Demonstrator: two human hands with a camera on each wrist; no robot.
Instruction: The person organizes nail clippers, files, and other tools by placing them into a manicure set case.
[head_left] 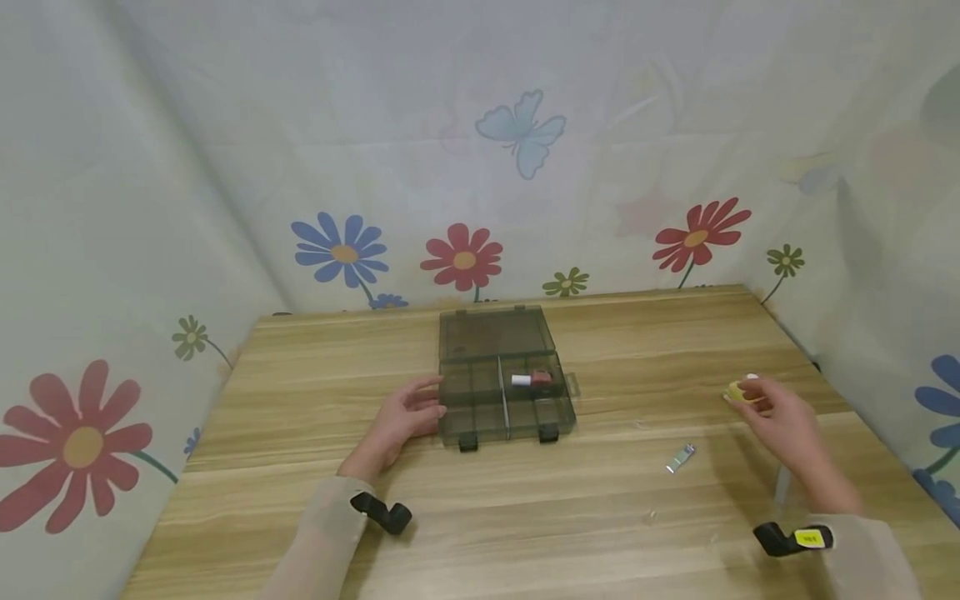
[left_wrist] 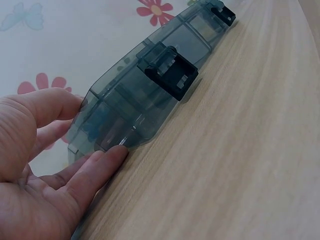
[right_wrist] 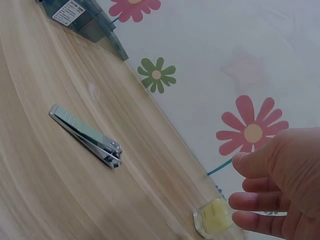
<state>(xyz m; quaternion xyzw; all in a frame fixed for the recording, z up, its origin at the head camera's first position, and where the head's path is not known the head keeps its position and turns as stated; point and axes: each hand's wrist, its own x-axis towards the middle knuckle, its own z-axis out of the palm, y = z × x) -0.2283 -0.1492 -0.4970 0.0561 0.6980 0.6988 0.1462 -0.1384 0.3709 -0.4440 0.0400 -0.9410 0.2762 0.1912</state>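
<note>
Bracing the open box (head_left: 491,333) on the bench (head_left: 585,517) with spread fingers of the left hand (head_left: 405,421), probably against sliding; holding the right hand (head_left: 783,421) at the yellow bottle (right_wrist: 215,217), right of the clippers (head_left: 681,458), pinching or just touching, impossible to tell.

label (right_wrist: 69,12) print: unreadable | box (right_wrist: 93,24): cut off, right wrist view
</note>
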